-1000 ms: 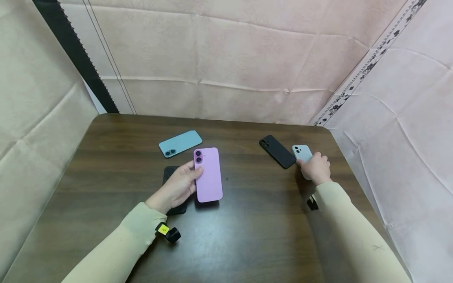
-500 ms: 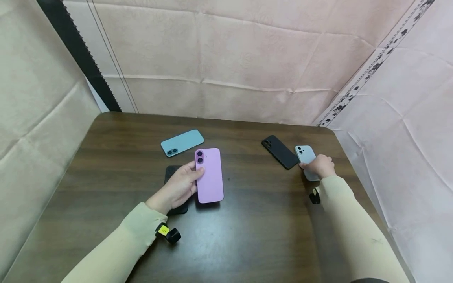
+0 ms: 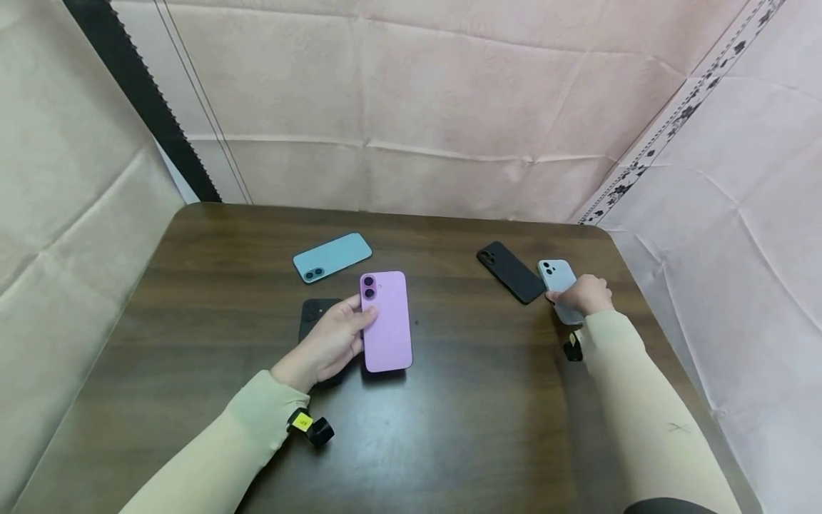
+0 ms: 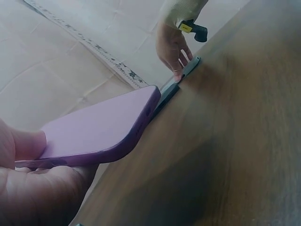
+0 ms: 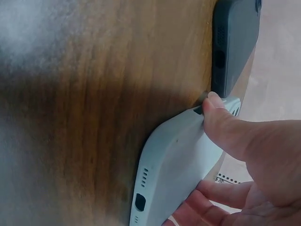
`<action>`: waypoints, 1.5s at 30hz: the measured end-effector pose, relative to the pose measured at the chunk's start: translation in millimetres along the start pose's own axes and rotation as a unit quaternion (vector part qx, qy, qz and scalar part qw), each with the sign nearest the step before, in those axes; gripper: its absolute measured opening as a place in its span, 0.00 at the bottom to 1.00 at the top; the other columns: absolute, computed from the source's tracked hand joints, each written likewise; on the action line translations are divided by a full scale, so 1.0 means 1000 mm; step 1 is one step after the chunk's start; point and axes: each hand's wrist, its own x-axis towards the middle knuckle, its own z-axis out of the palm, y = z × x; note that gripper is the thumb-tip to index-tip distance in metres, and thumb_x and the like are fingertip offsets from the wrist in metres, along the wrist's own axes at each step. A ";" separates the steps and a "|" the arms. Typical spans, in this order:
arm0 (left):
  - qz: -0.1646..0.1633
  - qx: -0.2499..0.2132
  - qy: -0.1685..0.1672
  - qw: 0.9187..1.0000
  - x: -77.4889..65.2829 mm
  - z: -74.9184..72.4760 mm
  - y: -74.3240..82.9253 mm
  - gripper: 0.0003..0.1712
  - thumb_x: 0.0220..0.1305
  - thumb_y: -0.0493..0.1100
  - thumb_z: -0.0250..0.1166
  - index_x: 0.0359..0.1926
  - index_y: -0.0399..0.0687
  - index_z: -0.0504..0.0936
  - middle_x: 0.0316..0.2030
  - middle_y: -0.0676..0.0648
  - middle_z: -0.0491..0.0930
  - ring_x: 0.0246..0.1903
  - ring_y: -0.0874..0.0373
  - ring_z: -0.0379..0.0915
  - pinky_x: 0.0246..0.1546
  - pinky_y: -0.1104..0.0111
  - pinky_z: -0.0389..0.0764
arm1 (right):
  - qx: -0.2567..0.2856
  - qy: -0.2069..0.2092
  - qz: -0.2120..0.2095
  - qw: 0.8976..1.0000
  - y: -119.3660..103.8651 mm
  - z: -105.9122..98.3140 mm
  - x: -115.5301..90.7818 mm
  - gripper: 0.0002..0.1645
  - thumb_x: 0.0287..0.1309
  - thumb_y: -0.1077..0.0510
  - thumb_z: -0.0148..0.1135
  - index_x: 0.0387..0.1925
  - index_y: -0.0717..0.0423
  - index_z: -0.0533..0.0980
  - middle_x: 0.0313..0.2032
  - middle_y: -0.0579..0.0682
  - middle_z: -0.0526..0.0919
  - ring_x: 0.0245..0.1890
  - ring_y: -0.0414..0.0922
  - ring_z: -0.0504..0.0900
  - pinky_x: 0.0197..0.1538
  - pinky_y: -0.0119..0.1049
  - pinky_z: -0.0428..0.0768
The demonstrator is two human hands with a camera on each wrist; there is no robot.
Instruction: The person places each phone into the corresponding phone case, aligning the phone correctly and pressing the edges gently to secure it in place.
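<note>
Left grip (image 3: 329, 343) holds purple phone (image 3: 388, 325) aloft.

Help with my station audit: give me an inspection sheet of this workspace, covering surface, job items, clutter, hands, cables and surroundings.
Surface: brown wood-grain table, some glare.
Job items: five phones or phone cases, backs up. Purple one held above the table; pale blue one partly under the right hand; left black one partly behind the left hand; teal one and right black one lying flat.
Clutter: nothing seen.
Hands: left pinches the purple one; right grips the pale blue one's edges.
Cables: nothing seen.
Surroundings: creased pale sheets behind and at both sides; black strip left, patterned border right.
</note>
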 end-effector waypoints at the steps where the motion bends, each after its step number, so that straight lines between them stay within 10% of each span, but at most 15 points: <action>1: 0.001 0.000 -0.001 1.000 -0.001 0.000 0.001 0.27 0.76 0.39 0.48 0.72 0.46 0.57 0.62 0.43 0.70 0.62 0.52 0.67 0.59 0.58 0.71 | 0.000 -0.002 0.001 1.000 0.000 -0.001 0.001 0.56 0.55 0.35 0.64 0.58 0.85 0.60 0.48 0.78 0.62 0.45 0.67 0.63 0.48 0.58 0.69; 28: 0.006 -0.055 -0.008 0.998 -0.008 -0.004 0.007 0.27 0.78 0.42 0.41 0.73 0.39 0.50 0.67 0.41 0.62 0.66 0.52 0.58 0.63 0.55 0.65 | 0.088 -0.002 0.034 0.996 -0.002 0.001 0.003 0.64 0.52 0.39 0.68 0.64 0.80 0.42 0.55 0.80 0.60 0.54 0.70 0.64 0.54 0.59 0.70; 45: 0.017 -0.062 -0.011 0.998 -0.012 -0.010 0.013 0.28 0.79 0.42 0.40 0.73 0.37 0.50 0.67 0.41 0.61 0.67 0.53 0.58 0.63 0.58 0.64 | 0.110 0.023 -0.030 0.993 0.014 -0.015 -0.007 0.28 0.66 0.54 0.54 0.55 0.76 0.68 0.52 0.72 0.72 0.48 0.60 0.74 0.46 0.50 0.78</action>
